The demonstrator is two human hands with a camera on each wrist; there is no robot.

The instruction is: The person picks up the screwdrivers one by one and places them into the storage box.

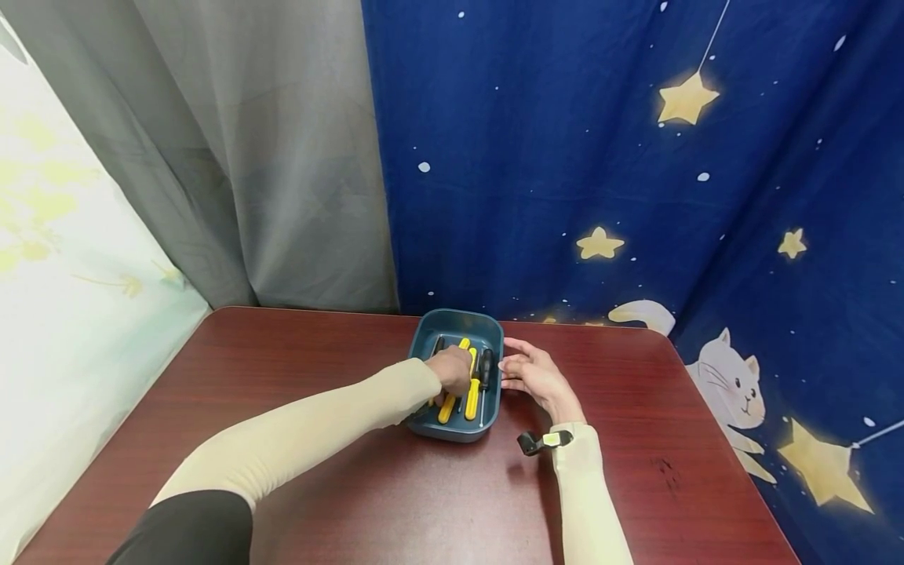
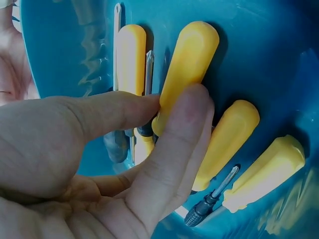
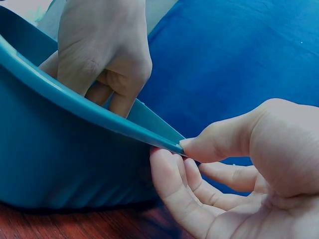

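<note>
A blue plastic bin (image 1: pixel 452 431) on the table holds several screwdrivers. My left hand (image 1: pixel 450 370) reaches down inside it. In the left wrist view, its thumb and forefinger pinch the yellow handle of a screwdriver (image 2: pixel 192 52); the shaft is hidden. Around that one lie other yellow-handled screwdrivers (image 2: pixel 266 174) and a small one with a black grip (image 2: pixel 200 210). A black-handled screwdriver (image 1: pixel 486 369) lies along the bin's right side. My right hand (image 1: pixel 542 382) is at the right wall, where thumb and fingers pinch the rim (image 3: pixel 134 130) from outside the bin.
The reddish-brown table (image 1: pixel 311 345) runs beneath the bin, whose far end is near the table's back edge. Behind hang a grey curtain (image 1: pixel 304 157) and a blue starry curtain (image 1: pixel 523 157). A black wrist mount (image 1: pixel 540 442) sits on my right sleeve.
</note>
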